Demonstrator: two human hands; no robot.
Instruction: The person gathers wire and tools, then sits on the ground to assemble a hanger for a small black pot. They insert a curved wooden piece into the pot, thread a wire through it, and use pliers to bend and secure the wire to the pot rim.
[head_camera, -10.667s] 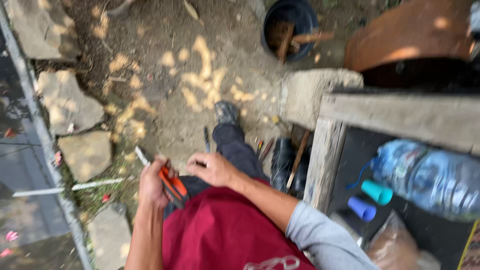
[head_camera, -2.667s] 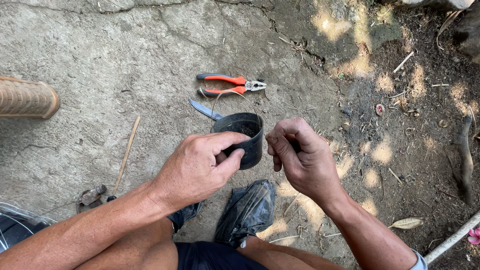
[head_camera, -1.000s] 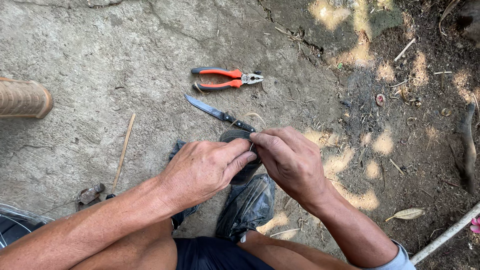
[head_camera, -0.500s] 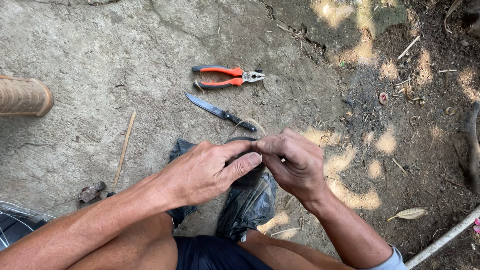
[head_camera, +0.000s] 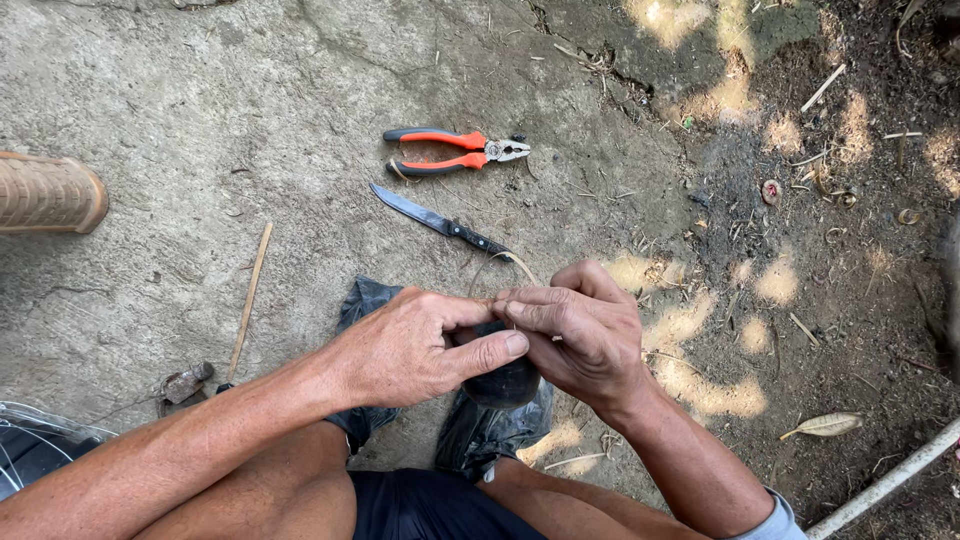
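Knife (head_camera: 436, 222), slim blade, and orange-handled pliers (head_camera: 455, 152) on rough concrete beyond the hands. Left hand (head_camera: 405, 350) and right hand (head_camera: 580, 330), fingers pinched together, grip a dark round cup (head_camera: 503, 380) above black plastic (head_camera: 480, 435).

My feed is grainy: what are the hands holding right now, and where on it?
Both hands, left hand and right hand, grip a black pot at its upper edge, fingertips pinching a thin wire there.

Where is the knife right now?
In the head view, the black-handled knife lies on the concrete ground just below the orange-and-black pliers, above the two hands, its handle end nearest the right hand.
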